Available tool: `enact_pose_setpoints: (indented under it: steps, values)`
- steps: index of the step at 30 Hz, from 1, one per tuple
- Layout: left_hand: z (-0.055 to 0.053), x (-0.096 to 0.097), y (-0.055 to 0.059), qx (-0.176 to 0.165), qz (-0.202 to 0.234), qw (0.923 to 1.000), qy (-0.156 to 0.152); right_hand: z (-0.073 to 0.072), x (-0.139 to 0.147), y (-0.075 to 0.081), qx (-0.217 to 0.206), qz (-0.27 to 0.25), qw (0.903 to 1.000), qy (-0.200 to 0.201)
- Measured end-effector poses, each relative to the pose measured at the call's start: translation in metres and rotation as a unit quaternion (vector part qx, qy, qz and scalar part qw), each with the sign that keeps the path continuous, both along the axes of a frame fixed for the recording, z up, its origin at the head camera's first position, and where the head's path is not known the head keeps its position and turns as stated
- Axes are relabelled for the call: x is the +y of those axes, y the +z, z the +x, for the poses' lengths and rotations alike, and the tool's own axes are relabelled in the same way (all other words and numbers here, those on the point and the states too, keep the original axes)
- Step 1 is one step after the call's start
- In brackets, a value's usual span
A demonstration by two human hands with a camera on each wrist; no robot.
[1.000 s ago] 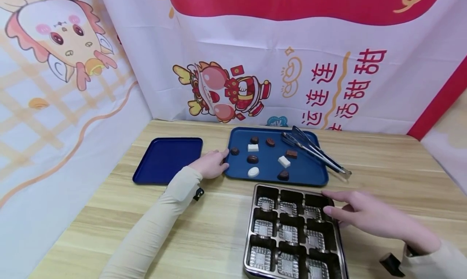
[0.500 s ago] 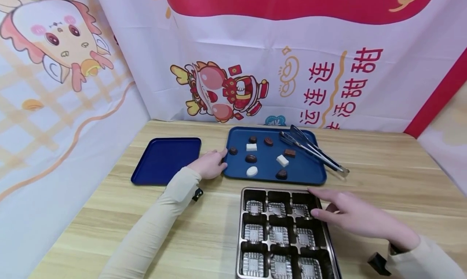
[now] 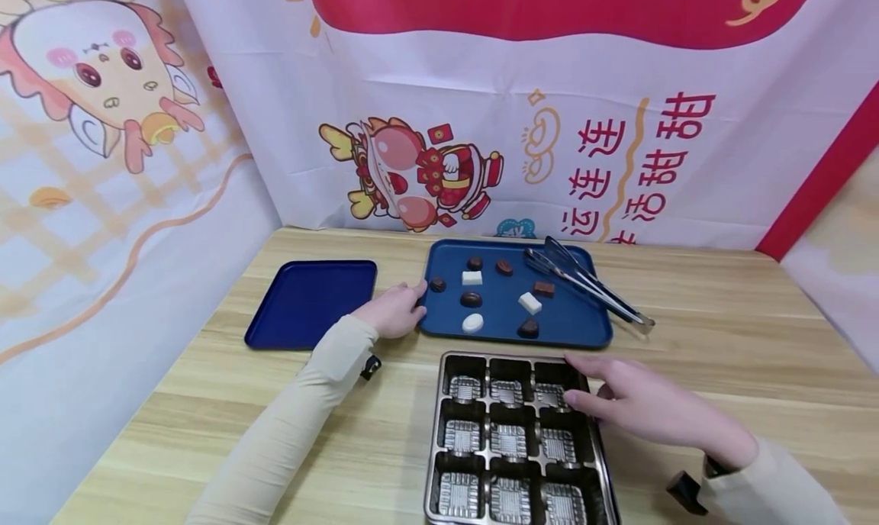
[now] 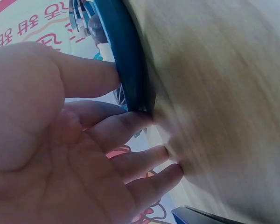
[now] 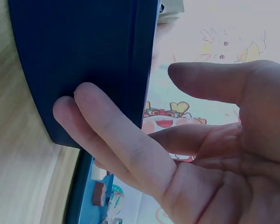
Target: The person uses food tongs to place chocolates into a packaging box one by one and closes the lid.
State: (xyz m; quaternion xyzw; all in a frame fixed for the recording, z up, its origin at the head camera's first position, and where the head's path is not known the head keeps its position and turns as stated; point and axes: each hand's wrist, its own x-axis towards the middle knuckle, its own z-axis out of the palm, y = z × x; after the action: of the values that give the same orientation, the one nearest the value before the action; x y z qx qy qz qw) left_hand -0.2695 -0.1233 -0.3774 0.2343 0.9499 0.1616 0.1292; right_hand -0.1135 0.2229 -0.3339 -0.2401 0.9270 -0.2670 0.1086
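Observation:
My left hand (image 3: 393, 311) reaches to the left end of a blue tray (image 3: 499, 311), thumb and index fingertip touching its rim. The left wrist view shows its other fingertips on the tabletop. Several chocolates lie scattered on that tray, among them a dark oval one (image 3: 471, 299) and a white oval one (image 3: 472, 323). In front stands a dark box (image 3: 508, 439) whose brown plastic insert has rows of bare square compartments. Fairly straight fingers of my right hand (image 3: 639, 399) press against the box's right side; its thumb hovers over the far right compartment, apart from the wall in the right wrist view.
Metal tongs (image 3: 611, 301) lie across the blue tray's right side, handle ends past its edge. A smaller navy tray (image 3: 309, 307) sits left of my left hand. A printed cloth backdrop (image 3: 536, 75) rises behind the wooden table (image 3: 371, 441).
The compartment box has slid left along the table, with my right hand moving along against its side. My left hand has stayed at the blue tray's rim.

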Motion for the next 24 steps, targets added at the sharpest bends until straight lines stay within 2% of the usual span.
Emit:
enact_pose_setpoints:
  steps: [5, 11, 14, 17, 19, 21, 24]
  values:
    - [0.000, 0.001, 0.012, -0.002, 0.043, 0.9989, -0.016, -0.002, -0.008, 0.000, -0.006, -0.001, 0.9999, -0.011]
    - [0.013, 0.000, 0.035, 0.028, 0.106, 0.9930, -0.046, -0.004, -0.018, 0.000, 0.000, -0.003, 1.0000, -0.004]
    - [0.021, -0.001, 0.039, 0.044, 0.131, 0.9886, -0.060, -0.005, -0.020, -0.001, 0.007, -0.001, 1.0000, 0.006]
    - [0.031, 0.000, 0.037, 0.035, 0.148, 0.9860, -0.070, -0.009, -0.014, 0.000, -0.021, -0.026, 0.9994, 0.006]
    - [0.039, 0.001, 0.036, 0.023, 0.149, 0.9855, -0.078, -0.016, -0.006, 0.002, -0.020, -0.045, 0.9988, 0.003]
    - [0.046, 0.003, 0.034, 0.013, 0.147, 0.9847, -0.092, -0.028, 0.008, 0.004, -0.001, -0.060, 0.9982, -0.009]
    - [0.055, 0.004, 0.034, 0.011, 0.136, 0.9843, -0.112, -0.052, 0.033, 0.006, 0.072, -0.039, 0.9955, -0.047]
